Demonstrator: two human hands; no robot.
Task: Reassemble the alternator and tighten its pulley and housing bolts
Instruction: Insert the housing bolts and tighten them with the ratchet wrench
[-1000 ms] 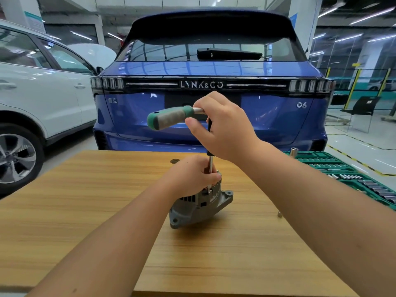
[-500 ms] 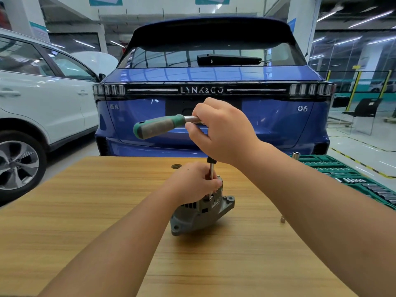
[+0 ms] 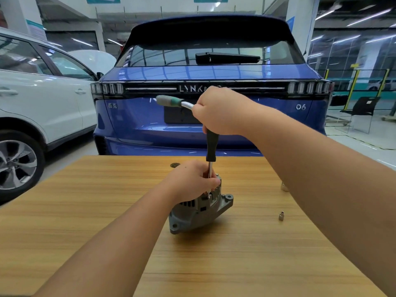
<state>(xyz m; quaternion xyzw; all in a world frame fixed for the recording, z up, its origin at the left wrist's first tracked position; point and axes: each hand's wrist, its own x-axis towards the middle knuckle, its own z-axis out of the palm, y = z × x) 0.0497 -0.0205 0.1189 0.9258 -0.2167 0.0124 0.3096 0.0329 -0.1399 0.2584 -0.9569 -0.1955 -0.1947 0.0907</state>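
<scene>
The alternator [image 3: 199,209] sits near the middle of the wooden counter [image 3: 85,211], tipped over, one mounting ear low at the near left and another raised at the right. Its long axis seems to lean up and away toward the far right, with the finned housing facing the camera.

The left hand [image 3: 190,181] is curled over the top of the housing, its grip also wrapped round the lower steel shaft of the driver, steadying both. The right hand [image 3: 218,112] is clenched round the ratchet [image 3: 173,101] head, green handle sticking out to the left, with the black extension [image 3: 212,146] dropping almost straight down into a housing bolt. The tip itself is hidden behind the fingers.

Here is the danger, as I read it: the body rests on an edge, not flat, so a hard swing of that handle could roll it or skate it across the counter. The tall tool stack could also cock off the bolt head and round it, or slip and pinch the steadying fingers. A small loose socket [image 3: 281,216] lies well off to the right, clear of the work.
</scene>
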